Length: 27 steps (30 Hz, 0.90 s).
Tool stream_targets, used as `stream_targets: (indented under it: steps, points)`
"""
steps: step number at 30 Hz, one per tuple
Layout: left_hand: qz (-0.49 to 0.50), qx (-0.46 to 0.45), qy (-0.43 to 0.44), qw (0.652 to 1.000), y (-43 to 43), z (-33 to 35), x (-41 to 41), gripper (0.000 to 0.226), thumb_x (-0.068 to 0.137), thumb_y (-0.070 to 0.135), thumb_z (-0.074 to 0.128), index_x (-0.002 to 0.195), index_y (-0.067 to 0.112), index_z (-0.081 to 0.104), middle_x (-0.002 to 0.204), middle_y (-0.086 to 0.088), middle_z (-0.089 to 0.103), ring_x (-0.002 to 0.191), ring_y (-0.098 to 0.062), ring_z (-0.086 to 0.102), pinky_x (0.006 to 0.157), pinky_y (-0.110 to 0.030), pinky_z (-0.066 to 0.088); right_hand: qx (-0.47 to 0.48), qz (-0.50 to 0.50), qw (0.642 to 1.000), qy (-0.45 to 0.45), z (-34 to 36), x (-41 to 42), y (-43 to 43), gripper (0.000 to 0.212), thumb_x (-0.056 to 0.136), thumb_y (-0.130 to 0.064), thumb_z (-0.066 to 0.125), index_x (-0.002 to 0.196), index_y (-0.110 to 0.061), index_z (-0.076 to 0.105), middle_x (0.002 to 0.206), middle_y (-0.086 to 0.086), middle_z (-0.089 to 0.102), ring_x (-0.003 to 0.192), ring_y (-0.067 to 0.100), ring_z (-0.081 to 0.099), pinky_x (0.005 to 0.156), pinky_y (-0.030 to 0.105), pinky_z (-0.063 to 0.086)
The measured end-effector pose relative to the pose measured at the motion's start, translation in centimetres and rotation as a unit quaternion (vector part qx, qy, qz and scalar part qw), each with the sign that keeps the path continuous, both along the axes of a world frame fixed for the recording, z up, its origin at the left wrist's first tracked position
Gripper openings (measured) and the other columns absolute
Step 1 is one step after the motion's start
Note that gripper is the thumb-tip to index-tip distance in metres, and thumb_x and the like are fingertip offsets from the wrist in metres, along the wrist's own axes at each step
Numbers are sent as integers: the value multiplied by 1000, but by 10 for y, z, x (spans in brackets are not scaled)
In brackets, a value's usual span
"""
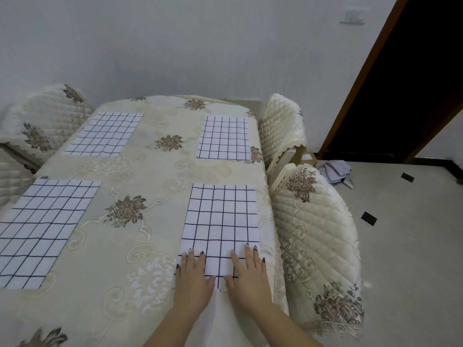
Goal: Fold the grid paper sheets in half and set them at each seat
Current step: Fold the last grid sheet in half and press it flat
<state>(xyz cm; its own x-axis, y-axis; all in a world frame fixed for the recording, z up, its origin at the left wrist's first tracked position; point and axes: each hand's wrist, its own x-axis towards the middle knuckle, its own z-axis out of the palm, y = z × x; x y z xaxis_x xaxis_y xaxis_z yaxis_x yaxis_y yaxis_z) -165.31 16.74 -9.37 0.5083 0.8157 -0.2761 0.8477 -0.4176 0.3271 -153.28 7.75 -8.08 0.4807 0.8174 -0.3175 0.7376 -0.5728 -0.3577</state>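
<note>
Several white sheets with black grid lines lie flat on a table under a cream floral cloth (150, 221). The near-right grid sheet (220, 221) has both my hands resting flat on its near edge: my left hand (194, 279) on the left part, my right hand (246, 274) on the right part, fingers spread. Another grid sheet (43, 229) lies at the near left, a third sheet (105, 134) at the far left, and a further sheet (224, 137) at the far right.
Quilted cream chair backs stand on the right (315, 236), the far right (283, 126) and the far left (42, 121). A white wall is behind the table. A dark doorway (406, 83) and a crumpled cloth on the floor (335, 170) are at the right.
</note>
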Motion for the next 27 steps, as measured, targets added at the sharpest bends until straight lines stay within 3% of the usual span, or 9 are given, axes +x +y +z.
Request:
stream_targets:
  steps: [5, 15, 22, 27]
  points:
    - [-5, -10, 18, 1000, -1, -5, -7, 70, 94, 44, 44, 153, 24, 12, 162, -9, -4, 149, -31, -7, 120, -43, 3, -27, 41, 999, 7, -5, -4, 3, 65, 96, -46, 37, 151, -38, 5, 161, 2, -15, 148, 26, -16, 118, 41, -8]
    - [18, -38, 2, 999, -3, -1, -6, 70, 94, 41, 45, 153, 23, 12, 162, -6, -5, 149, -30, -9, 119, -46, 3, -45, 1, 999, 4, -1, -4, -8, 68, 95, -46, 38, 152, -34, 4, 161, 8, -14, 148, 29, -12, 119, 42, -4]
    - [121, -81, -192, 970, 6, 17, -30, 63, 97, 27, 49, 151, 10, 22, 160, -7, 17, 149, -20, 9, 118, -31, 13, 43, -55, 991, 115, 20, 0, 2, 62, 97, -40, 43, 152, -25, 18, 162, 7, 4, 149, 24, 0, 119, 36, 10]
    - [219, -60, -287, 930, 7, 43, -56, 50, 97, 24, 51, 143, 7, 41, 150, -9, 41, 140, -22, 36, 111, -31, 29, 135, -113, 954, 242, 44, -12, 18, 55, 96, -36, 50, 146, -23, 33, 151, 2, 35, 138, 17, 34, 112, 34, 33]
